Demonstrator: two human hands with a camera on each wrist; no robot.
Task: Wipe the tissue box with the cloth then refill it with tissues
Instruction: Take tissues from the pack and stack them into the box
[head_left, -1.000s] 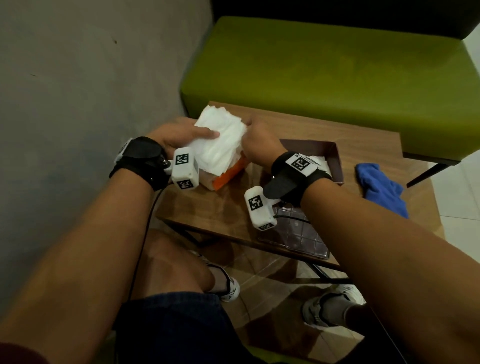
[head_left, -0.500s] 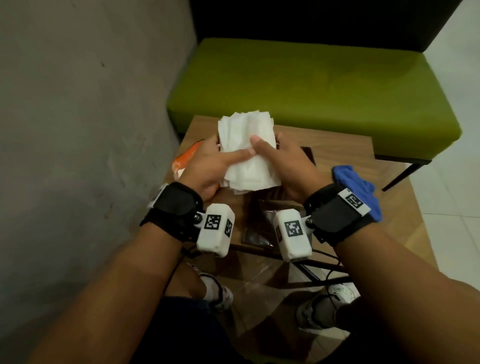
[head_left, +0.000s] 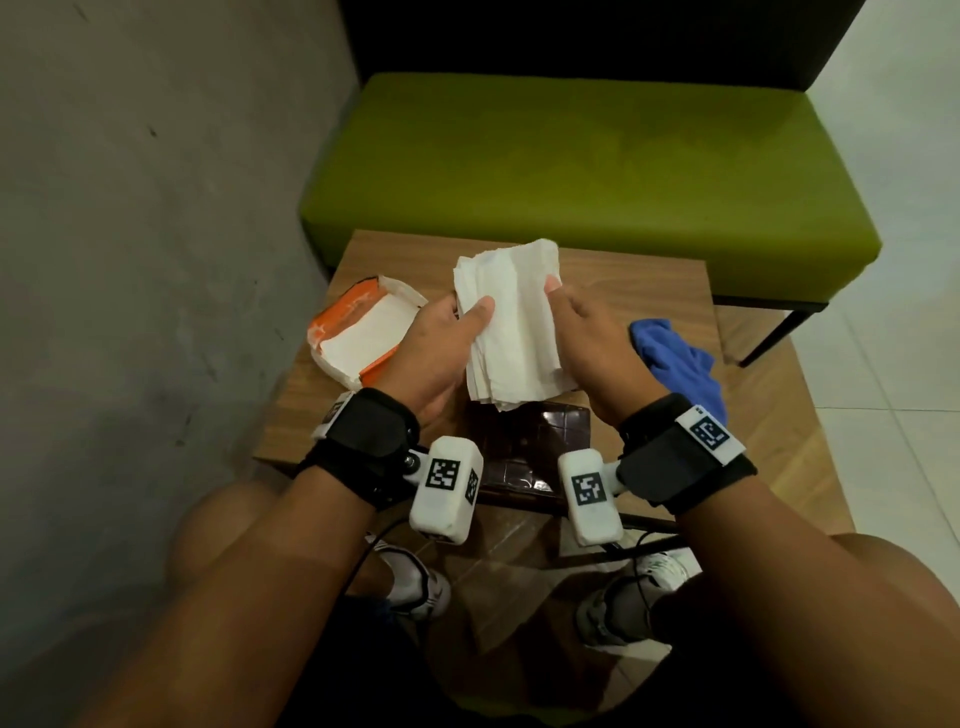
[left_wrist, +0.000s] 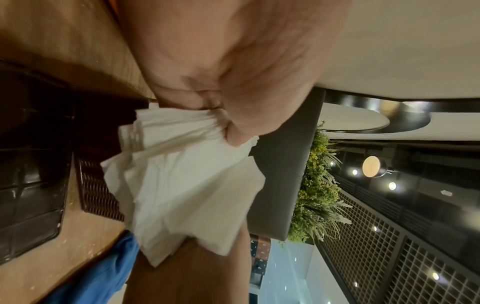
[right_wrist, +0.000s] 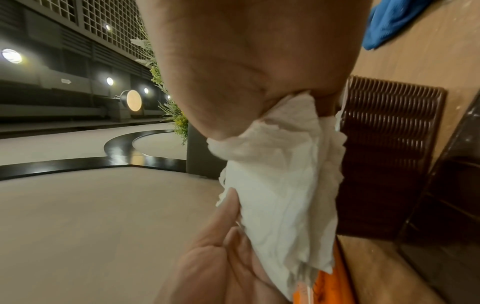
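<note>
A stack of white tissues (head_left: 511, 322) is held upright above the middle of the table, between both hands. My left hand (head_left: 441, 348) grips its left edge with the thumb across the front; my right hand (head_left: 592, 348) pinches its right edge. The wrist views show the tissues (left_wrist: 187, 185) (right_wrist: 283, 195) bunched in each grip. The brown woven tissue box (right_wrist: 389, 154) (left_wrist: 96, 191) lies on the table below, hidden in the head view by hands and tissues. Its dark glossy lid (head_left: 524, 452) lies near the front edge. The blue cloth (head_left: 675, 364) rests on the right.
An opened orange tissue pack (head_left: 363, 332) with white tissues inside lies at the table's left. The small wooden table (head_left: 649, 280) stands between a grey wall on the left and a green bench (head_left: 571, 166) behind. My knees and shoes are under its front edge.
The tissue stack came out of the orange pack at the left and moved to the middle above the box. Both hands went with it and now hold its two edges.
</note>
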